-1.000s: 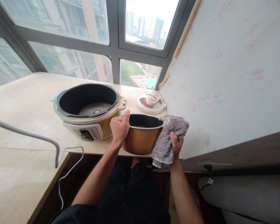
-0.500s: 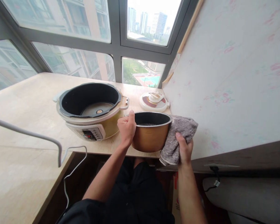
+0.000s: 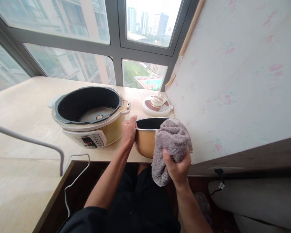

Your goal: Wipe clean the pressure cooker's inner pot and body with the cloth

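In the head view, our left grip [image 3: 129, 130] is closed on the left rim of the gold inner pot [image 3: 145, 142], thumb up along the edge and the fingers curled, partly out of sight. Our right grip [image 3: 180, 166] is closed around a bunched grey-brown cloth [image 3: 172, 140], with the thumb pressed on its near face. The cloth drapes over the right part of the pot's rim and down its outer wall, hiding that side from us.

The inner pot is upright, its dark inside partly showing, at the front edge of the pale bench [image 3: 21, 110]; we cannot tell whether its base touches the surface. Just to its left the pressure cooker body [image 3: 111, 134] sits open, with a black interior, a round metal plate at the bottom and a control panel [image 3: 91, 141] facing us. The white and brown lid [image 3: 157, 106] lies on the bench behind the pot, near the flowered wall [image 3: 232, 81] on our right. A thin white cord [image 3: 76, 176] hangs over the bench edge on our left, and the window [image 3: 145, 74] stands behind everything.
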A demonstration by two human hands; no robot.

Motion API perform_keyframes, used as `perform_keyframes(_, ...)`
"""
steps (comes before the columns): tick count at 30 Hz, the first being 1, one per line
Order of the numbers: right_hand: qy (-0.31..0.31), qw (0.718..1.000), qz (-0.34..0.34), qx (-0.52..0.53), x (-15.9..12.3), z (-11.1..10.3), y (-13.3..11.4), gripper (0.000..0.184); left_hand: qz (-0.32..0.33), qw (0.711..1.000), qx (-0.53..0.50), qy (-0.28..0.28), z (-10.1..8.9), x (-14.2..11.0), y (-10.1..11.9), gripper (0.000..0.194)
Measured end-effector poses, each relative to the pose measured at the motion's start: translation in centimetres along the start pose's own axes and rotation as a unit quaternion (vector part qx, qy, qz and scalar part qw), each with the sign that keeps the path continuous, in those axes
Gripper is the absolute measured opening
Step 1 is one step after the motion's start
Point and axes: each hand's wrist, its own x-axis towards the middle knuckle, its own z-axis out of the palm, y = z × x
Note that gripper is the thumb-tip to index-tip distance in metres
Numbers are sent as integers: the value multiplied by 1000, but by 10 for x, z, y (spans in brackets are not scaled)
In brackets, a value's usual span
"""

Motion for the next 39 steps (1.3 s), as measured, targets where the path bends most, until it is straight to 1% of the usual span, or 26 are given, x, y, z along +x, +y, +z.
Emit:
perform_keyframes(1,32,998,58,21,8,-6,7,39,-4,1000,-12,-3,-1,1,-2,54)
perform_keyframes(3,76,981,159,80,26,-16,21,38,-14,999,-38,-9,-3,4,-7,54)
perform_keyframes(5,68,955,238,163,45,-25,38,41,-21,997,-66,-16,-4,7,-12,54)
perform_keyframes(6,52,943,267,195,55,-28,47,43,-22,996,-80,-20,-4,9,-14,54)
perform_keyframes(8,18,922,302,241,71,-33,64,45,-21,994,-106,-29,-5,11,-18,54)
perform_keyframes(10,-19,909,329,255,85,-35,80,46,-14,991,-126,-37,-6,12,-21,53)
perform_keyframes(13,-50,906,350,232,95,-34,94,45,10,988,-144,-47,-7,11,-22,53)
perform_keyframes(15,-52,908,335,247,92,-34,95,44,27,988,-144,-55,-7,10,-23,54)
perform_keyframes(18,-57,907,280,310,79,-38,88,45,47,986,-142,-69,-7,10,-26,55)
perform_keyframes(20,-78,912,247,318,71,-45,81,44,51,985,-143,-80,-6,10,-29,56)
perform_keyframes(23,-158,928,195,276,70,-54,69,46,50,985,-145,-78,-4,11,-34,58)
perform_keyframes(25,-209,939,143,234,75,-55,59,56,52,985,-152,-67,-2,12,-36,58)
perform_keyframes(27,-230,947,87,207,82,-50,48,66,50,985,-158,-56,-1,13,-38,59)
perform_keyframes(28,-236,948,64,204,85,-47,43,67,48,985,-157,-51,-1,14,-39,59)
perform_keyframes(30,-244,947,31,205,87,-41,34,61,48,988,-139,-44,-2,15,-38,60)
perform_keyframes(31,-247,947,21,204,88,-39,30,56,47,990,-122,-48,-3,14,-36,61)
perform_keyframes(33,-244,949,18,198,86,-38,26,47,37,995,-58,-78,-9,11,-28,64)
perform_keyframes(35,-230,953,35,192,84,-40,24,38,35,992,40,-113,-15,3,-15,68)
perform_keyframes(36,-221,956,47,189,83,-42,23,35,47,987,94,-123,-18,-3,-6,69)
perform_keyframes(37,-210,959,60,183,82,-43,21,32,72,978,142,-131,-20,-11,3,67)
perform_keyframes(39,-190,966,81,159,80,-42,16,29,160,951,218,-152,-21,-29,21,58)
